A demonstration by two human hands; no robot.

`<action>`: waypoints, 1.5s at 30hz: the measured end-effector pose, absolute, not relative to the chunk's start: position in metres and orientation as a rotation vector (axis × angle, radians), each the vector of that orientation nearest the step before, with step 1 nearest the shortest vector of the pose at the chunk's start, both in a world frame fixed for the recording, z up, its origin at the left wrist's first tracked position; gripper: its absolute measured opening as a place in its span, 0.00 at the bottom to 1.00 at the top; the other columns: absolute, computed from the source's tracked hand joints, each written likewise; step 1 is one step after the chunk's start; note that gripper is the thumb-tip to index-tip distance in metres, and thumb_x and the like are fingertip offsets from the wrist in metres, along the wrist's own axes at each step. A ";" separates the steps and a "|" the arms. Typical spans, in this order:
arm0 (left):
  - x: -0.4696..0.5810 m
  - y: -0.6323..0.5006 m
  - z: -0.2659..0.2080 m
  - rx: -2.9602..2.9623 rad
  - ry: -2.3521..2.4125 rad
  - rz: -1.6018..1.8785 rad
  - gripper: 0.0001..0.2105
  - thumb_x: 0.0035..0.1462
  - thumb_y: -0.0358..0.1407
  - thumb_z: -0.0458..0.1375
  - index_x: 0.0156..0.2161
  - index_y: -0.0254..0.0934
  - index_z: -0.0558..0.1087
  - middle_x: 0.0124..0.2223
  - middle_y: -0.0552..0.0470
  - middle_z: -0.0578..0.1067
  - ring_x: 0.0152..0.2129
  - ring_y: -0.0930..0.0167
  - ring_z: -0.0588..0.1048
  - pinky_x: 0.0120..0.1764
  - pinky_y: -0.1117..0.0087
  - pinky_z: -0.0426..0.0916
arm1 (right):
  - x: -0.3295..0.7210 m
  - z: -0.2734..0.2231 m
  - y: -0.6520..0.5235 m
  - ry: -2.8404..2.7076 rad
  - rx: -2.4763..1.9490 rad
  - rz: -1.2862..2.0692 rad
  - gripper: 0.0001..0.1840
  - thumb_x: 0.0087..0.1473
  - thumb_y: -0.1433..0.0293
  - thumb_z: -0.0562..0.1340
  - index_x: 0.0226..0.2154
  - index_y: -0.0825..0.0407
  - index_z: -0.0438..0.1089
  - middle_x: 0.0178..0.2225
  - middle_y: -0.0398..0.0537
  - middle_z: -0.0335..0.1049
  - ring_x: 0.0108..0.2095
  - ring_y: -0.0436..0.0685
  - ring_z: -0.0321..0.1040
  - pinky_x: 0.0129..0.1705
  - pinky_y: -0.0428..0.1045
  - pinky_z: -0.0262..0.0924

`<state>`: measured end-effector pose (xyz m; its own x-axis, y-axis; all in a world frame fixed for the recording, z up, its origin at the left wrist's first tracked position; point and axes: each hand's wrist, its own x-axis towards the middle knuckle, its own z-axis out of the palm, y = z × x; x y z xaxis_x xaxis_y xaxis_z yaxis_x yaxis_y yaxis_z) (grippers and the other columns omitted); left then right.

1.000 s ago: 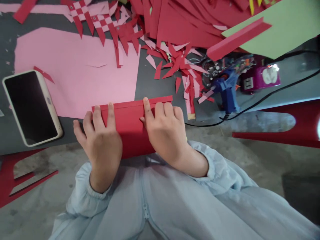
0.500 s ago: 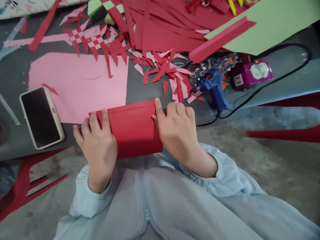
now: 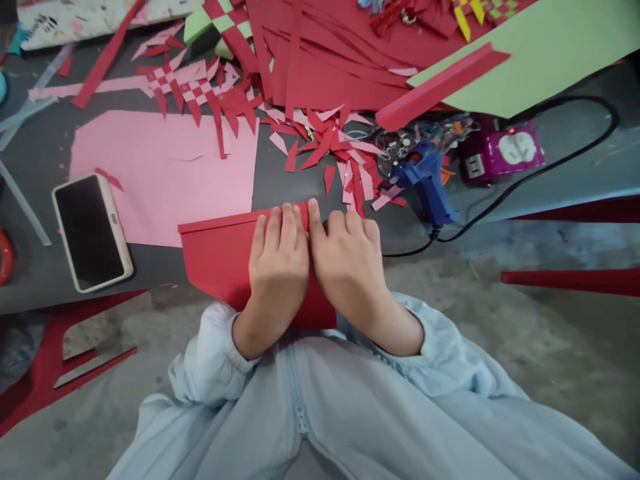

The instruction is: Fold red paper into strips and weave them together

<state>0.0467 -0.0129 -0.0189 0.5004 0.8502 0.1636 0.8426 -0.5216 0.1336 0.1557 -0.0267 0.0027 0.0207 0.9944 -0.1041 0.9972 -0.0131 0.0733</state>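
Note:
A red paper sheet [image 3: 220, 257] lies at the table's near edge and hangs over it toward my lap. A narrow folded strip runs along its far edge. My left hand [image 3: 280, 250] rests palm down on the sheet, fingers stretched out and their tips on the fold. Right beside it, my right hand [image 3: 347, 260] grips the sheet's right end. Its index finger is straight along the fold's end and its other fingers are curled under; the thumb is hidden. A small dark spot shows by the index finger, too little to name.
A phone [image 3: 93, 233] and pink paper [image 3: 165, 173] lie left. Red and pink scraps [image 3: 330, 140] sit ahead. A blue glue gun [image 3: 427, 180], its black cable [image 3: 540, 170] and a purple power socket box [image 3: 500, 157] are right. Green card [image 3: 550, 60] lies far right.
My left hand has slid right along the fold, from the sheet's left end to beside my right hand. The sheet's left part is now uncovered, and its fold lies flatter there.

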 end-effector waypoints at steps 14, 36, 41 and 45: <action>-0.035 -0.009 -0.009 2.517 1.881 0.195 0.27 0.65 0.35 0.46 0.65 0.19 0.63 0.63 0.26 0.68 0.61 0.50 0.69 0.56 0.51 0.66 | 0.154 0.007 -0.027 2.084 2.109 -0.009 0.27 0.68 0.70 0.48 0.65 0.63 0.60 0.37 0.60 0.69 0.40 0.61 0.58 0.41 0.55 0.48; -0.058 -0.008 -0.011 2.454 1.930 0.214 0.27 0.65 0.36 0.46 0.66 0.25 0.62 0.65 0.30 0.67 0.63 0.53 0.67 0.58 0.54 0.63 | 0.071 0.013 -0.002 2.315 2.014 -0.385 0.28 0.67 0.72 0.49 0.65 0.68 0.59 0.45 0.67 0.73 0.44 0.63 0.62 0.47 0.56 0.54; -0.066 -0.009 -0.009 2.459 1.942 0.171 0.25 0.68 0.37 0.46 0.67 0.32 0.63 0.66 0.37 0.68 0.62 0.49 0.66 0.54 0.48 0.62 | 0.051 0.011 0.005 2.463 1.900 -0.501 0.29 0.66 0.78 0.43 0.65 0.63 0.61 0.47 0.64 0.73 0.45 0.61 0.65 0.49 0.55 0.56; -0.070 -0.009 -0.011 2.424 2.004 0.213 0.24 0.67 0.37 0.48 0.66 0.42 0.65 0.66 0.47 0.70 0.59 0.50 0.66 0.54 0.46 0.58 | 0.052 0.011 0.006 2.470 1.884 -0.481 0.29 0.66 0.78 0.43 0.66 0.62 0.59 0.48 0.64 0.73 0.47 0.62 0.65 0.50 0.55 0.57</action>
<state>-0.0704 -0.0094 -0.0108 0.1828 0.9769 0.1104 0.9783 -0.1919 0.0778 0.0517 0.0057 0.0110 -0.2816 0.9421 -0.1819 0.9416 0.2349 -0.2413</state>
